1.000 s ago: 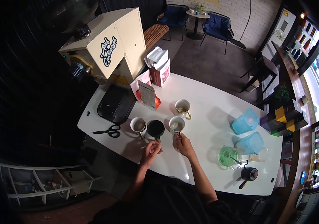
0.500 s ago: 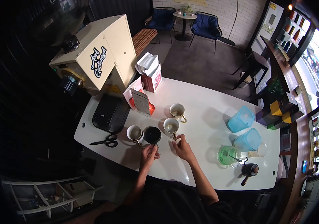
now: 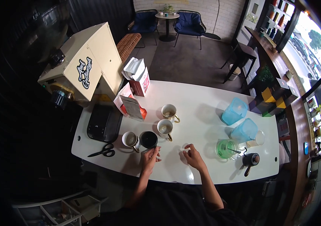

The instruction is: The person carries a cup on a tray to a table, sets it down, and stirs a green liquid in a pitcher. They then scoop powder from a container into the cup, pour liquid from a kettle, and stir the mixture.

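A black cup stands among white mugs on a white table beside blue jugs.

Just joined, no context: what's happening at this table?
A person sits at a white table with four cups in front of them. The left hand is at the handle of the black cup; whether it grips is unclear. The right hand hovers over bare tabletop, fingers curled, holding nothing. Scissors lie to the left, a green jug to the right.
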Demonstrator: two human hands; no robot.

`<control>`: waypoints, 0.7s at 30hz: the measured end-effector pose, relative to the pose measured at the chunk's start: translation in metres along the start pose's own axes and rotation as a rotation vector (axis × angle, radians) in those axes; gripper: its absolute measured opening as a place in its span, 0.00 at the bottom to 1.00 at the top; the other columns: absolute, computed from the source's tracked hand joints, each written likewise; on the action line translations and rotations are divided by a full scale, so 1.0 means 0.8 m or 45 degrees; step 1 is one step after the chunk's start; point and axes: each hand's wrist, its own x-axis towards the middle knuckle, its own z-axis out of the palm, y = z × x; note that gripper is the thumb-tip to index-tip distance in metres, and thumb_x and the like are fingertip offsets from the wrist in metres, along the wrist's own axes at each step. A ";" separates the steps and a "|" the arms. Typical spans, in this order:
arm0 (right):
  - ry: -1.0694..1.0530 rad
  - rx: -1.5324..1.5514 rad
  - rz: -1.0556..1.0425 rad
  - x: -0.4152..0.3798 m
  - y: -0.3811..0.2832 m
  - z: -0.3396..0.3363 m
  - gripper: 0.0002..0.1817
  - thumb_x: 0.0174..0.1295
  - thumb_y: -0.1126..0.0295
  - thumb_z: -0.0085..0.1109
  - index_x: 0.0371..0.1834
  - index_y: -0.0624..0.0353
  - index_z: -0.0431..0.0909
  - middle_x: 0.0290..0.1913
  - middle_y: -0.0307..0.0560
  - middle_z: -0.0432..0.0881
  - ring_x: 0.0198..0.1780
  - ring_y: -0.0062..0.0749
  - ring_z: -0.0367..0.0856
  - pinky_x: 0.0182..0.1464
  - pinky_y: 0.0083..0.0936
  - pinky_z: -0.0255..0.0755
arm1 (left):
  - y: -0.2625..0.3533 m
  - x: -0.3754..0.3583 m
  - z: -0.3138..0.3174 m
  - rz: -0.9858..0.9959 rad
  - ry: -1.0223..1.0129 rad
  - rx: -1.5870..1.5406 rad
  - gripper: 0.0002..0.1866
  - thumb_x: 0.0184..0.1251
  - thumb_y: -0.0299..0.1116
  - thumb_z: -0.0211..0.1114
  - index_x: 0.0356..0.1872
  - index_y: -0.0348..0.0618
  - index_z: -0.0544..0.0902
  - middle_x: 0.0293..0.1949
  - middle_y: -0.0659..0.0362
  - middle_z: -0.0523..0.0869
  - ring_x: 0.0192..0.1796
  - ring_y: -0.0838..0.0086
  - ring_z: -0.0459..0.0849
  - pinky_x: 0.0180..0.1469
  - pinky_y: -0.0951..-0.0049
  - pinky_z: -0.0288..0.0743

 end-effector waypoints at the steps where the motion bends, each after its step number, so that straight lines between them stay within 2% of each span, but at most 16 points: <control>1: 0.001 -0.001 0.030 -0.004 -0.001 -0.003 0.14 0.75 0.66 0.59 0.54 0.61 0.68 0.18 0.40 0.71 0.19 0.23 0.70 0.24 0.28 0.65 | 0.001 -0.001 0.001 -0.012 0.018 -0.015 0.20 0.79 0.49 0.62 0.54 0.42 0.87 0.33 0.65 0.81 0.28 0.86 0.75 0.33 0.79 0.82; 6: 0.083 0.082 0.074 -0.029 0.020 -0.010 0.12 0.76 0.66 0.57 0.52 0.63 0.71 0.19 0.39 0.72 0.19 0.20 0.69 0.23 0.26 0.64 | 0.003 -0.002 0.007 -0.044 0.028 -0.049 0.20 0.79 0.47 0.62 0.54 0.39 0.87 0.34 0.64 0.82 0.31 0.86 0.76 0.33 0.79 0.82; 9: 0.123 0.120 0.079 -0.049 0.026 -0.024 0.11 0.76 0.65 0.57 0.49 0.64 0.73 0.20 0.39 0.73 0.20 0.19 0.70 0.23 0.24 0.65 | -0.001 -0.003 0.013 0.035 0.052 -0.085 0.21 0.79 0.47 0.63 0.54 0.38 0.87 0.33 0.64 0.82 0.29 0.85 0.77 0.32 0.79 0.82; 11: 0.146 0.152 0.109 -0.062 0.027 -0.037 0.11 0.76 0.66 0.56 0.46 0.65 0.75 0.21 0.39 0.74 0.21 0.19 0.74 0.23 0.22 0.68 | -0.005 -0.001 0.016 0.021 0.124 -0.167 0.18 0.77 0.47 0.64 0.47 0.39 0.87 0.31 0.64 0.82 0.26 0.85 0.77 0.31 0.78 0.81; 12: 0.150 0.162 0.118 -0.069 0.029 -0.044 0.11 0.76 0.66 0.56 0.46 0.65 0.75 0.21 0.39 0.74 0.21 0.19 0.74 0.23 0.22 0.68 | -0.007 -0.001 0.016 0.014 0.119 -0.156 0.18 0.77 0.47 0.64 0.47 0.39 0.87 0.31 0.64 0.82 0.26 0.85 0.77 0.31 0.78 0.81; 15: 0.271 0.181 0.120 -0.090 0.044 -0.066 0.10 0.76 0.67 0.56 0.43 0.65 0.76 0.22 0.38 0.75 0.21 0.19 0.75 0.23 0.22 0.68 | -0.010 -0.002 0.021 0.002 0.297 -0.119 0.16 0.74 0.46 0.68 0.32 0.45 0.82 0.28 0.66 0.80 0.23 0.84 0.76 0.29 0.78 0.78; 16: 0.282 0.191 0.140 -0.099 0.053 -0.072 0.10 0.76 0.67 0.56 0.43 0.65 0.76 0.22 0.38 0.75 0.21 0.19 0.75 0.23 0.22 0.68 | -0.011 -0.005 0.023 -0.013 0.283 -0.104 0.16 0.74 0.46 0.68 0.32 0.45 0.82 0.28 0.66 0.80 0.23 0.84 0.76 0.29 0.78 0.78; 21: 0.437 0.186 0.168 -0.134 0.093 -0.114 0.11 0.76 0.67 0.56 0.41 0.66 0.76 0.21 0.36 0.74 0.21 0.18 0.74 0.23 0.21 0.67 | -0.023 -0.005 0.035 0.073 0.543 -0.117 0.14 0.74 0.45 0.68 0.35 0.45 0.83 0.25 0.67 0.76 0.23 0.84 0.75 0.26 0.78 0.73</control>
